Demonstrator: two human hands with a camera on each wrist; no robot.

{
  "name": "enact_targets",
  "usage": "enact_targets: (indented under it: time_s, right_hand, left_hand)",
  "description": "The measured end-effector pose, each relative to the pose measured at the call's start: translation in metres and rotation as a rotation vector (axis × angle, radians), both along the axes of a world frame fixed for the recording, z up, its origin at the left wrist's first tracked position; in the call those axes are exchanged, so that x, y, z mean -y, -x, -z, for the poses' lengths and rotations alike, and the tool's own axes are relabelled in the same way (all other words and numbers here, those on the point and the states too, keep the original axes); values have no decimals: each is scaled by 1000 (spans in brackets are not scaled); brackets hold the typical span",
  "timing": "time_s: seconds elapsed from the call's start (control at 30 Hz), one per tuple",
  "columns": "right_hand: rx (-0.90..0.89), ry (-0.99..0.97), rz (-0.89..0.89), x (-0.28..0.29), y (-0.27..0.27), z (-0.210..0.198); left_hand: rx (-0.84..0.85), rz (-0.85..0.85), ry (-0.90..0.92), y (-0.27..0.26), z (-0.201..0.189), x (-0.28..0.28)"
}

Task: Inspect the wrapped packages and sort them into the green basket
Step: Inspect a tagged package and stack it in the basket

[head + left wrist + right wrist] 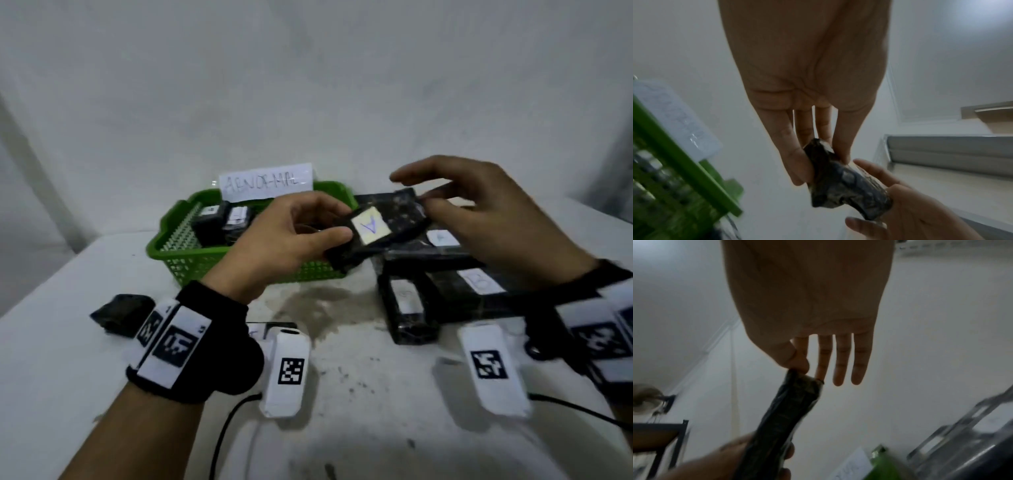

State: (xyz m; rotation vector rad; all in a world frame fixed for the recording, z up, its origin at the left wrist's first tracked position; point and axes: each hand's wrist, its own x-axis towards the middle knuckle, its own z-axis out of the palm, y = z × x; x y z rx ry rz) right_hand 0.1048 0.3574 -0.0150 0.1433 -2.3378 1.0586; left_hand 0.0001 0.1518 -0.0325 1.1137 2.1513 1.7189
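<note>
Left hand [291, 236] grips the wrapped package [380, 226] marked A; right hand [479, 212] pinches its far end, above the green basket [171, 246] edge.

A white table [359, 428] with dark smudges stands against a grey-white wall [308, 85].

Dim, soft light; motion-blurred edges

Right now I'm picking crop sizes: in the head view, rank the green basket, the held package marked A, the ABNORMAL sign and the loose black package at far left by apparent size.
1. green basket
2. held package marked A
3. ABNORMAL sign
4. loose black package at far left, partly hidden by the wristband, so unsure
</note>
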Motion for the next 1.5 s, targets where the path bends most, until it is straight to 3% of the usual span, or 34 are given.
enact_targets:
  time_s: [0.13, 0.33, 0.43, 0.53, 0.67, 0.87, 1.0, 1.17, 1.33, 1.4, 1.5]
  right_hand:
    - [148, -249, 5, -41, -68, 1]
    - [526, -428, 239, -96, -119, 28]
    - [826, -447, 398, -126, -125, 47]
    - [972, -446, 426, -137, -123, 67]
    - [942, -423, 426, -134, -116, 77]
    - [947, -382, 415, -133, -110, 76]
    - [938, -433, 421, -126, -105, 67]
    - [772, -481, 393, -99, -81, 42]
    - [638, -484, 213, -29, -32, 21]
    - [646, -515, 108, 4, -8, 22]
    - [732, -589, -61, 61, 35, 35]
  left_hand:
    - [31, 121, 81, -32, 7, -53]
    - [68, 231, 329, -76, 35, -122]
    - [-63, 197, 466, -80, 45, -144]
    - [-400, 108, 677, -80, 49, -154]
    - [-796, -32, 869, -82, 53, -158]
    - [-762, 158, 933, -87, 53, -161]
    - [-839, 145, 902, -84, 61, -168]
    - [-712, 106, 807, -77, 46, -148]
    - [-617, -110, 722, -48, 15, -67]
    - [-557, -220, 792, -30, 10, -27]
    - [-414, -345, 1057, -6, 12, 36]
